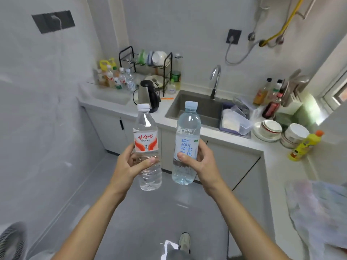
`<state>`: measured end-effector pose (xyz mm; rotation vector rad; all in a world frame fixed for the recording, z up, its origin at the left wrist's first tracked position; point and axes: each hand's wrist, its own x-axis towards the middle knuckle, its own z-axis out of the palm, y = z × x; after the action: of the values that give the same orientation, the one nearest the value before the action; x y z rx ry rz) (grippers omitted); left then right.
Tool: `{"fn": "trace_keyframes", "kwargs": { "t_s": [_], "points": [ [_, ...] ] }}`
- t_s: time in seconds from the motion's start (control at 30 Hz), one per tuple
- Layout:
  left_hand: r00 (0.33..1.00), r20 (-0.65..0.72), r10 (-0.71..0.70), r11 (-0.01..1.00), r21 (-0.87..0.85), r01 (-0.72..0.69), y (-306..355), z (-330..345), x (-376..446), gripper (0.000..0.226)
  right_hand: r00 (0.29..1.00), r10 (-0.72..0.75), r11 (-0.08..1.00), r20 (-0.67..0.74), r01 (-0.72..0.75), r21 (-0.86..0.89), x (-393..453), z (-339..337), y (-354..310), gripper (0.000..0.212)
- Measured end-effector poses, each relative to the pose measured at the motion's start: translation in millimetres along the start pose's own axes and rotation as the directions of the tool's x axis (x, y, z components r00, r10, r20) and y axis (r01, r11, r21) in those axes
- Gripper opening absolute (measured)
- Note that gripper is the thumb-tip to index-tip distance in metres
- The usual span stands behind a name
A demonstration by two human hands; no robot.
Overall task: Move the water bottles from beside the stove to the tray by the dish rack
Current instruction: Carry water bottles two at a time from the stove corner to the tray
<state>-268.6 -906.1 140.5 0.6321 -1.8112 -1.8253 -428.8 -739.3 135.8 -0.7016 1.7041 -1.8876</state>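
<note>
Keep left hand and right hand wrapped round each bottle; carry upright to tray at counter's far-left corner.

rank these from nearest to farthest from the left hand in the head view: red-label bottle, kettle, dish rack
1. red-label bottle, held in the left hand
2. kettle, on the counter beyond it, left of the sink
3. dish rack, behind the kettle against the wall

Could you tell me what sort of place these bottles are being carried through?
Most likely a small home kitchen: a sink with a tap set in the counter, a dish rack holding bowls, and a kettle beside it.
</note>
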Motion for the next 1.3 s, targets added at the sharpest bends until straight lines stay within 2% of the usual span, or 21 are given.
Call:
{"fn": "trace_keyframes", "kwargs": {
  "t_s": [0.23,0.33,0.53,0.7,0.9,1.13,1.3],
  "points": [
    [0.965,-0.263,-0.028,1.0,0.001,0.029,10,-60,113,0.072,0.97,0.031,0.997,0.241,-0.045,0.055,167,61,6,0.061],
    [0.94,-0.337,-0.056,0.998,-0.002,0.059,10,-92,148,0.071,0.942,0.06,0.997,0.329,-0.073,0.027,228,101,15,0.064],
    [0.874,-0.476,-0.103,0.995,-0.057,0.087,-15,-171,216,0.058,0.878,0.109,0.993,0.466,-0.116,-0.015,331,190,41,0.056],
    [0.858,-0.503,-0.102,0.995,-0.064,0.081,-36,-262,319,0.063,0.882,0.125,0.992,0.455,-0.119,-0.043,434,272,67,0.051],
    [0.908,-0.407,-0.101,0.994,-0.006,0.108,-30,-343,448,0.054,0.933,0.146,0.989,0.33,-0.137,-0.05,545,332,71,0.055],
    [0.947,-0.306,-0.1,0.989,0.071,0.127,-35,-380,595,0.067,0.957,0.176,0.984,0.229,-0.17,-0.047,665,353,95,0.053],
    [0.941,-0.317,-0.122,0.975,0.138,0.173,-52,-388,697,0.069,0.964,0.174,0.985,0.201,-0.165,-0.058,756,360,122,0.06]
  ]
}}
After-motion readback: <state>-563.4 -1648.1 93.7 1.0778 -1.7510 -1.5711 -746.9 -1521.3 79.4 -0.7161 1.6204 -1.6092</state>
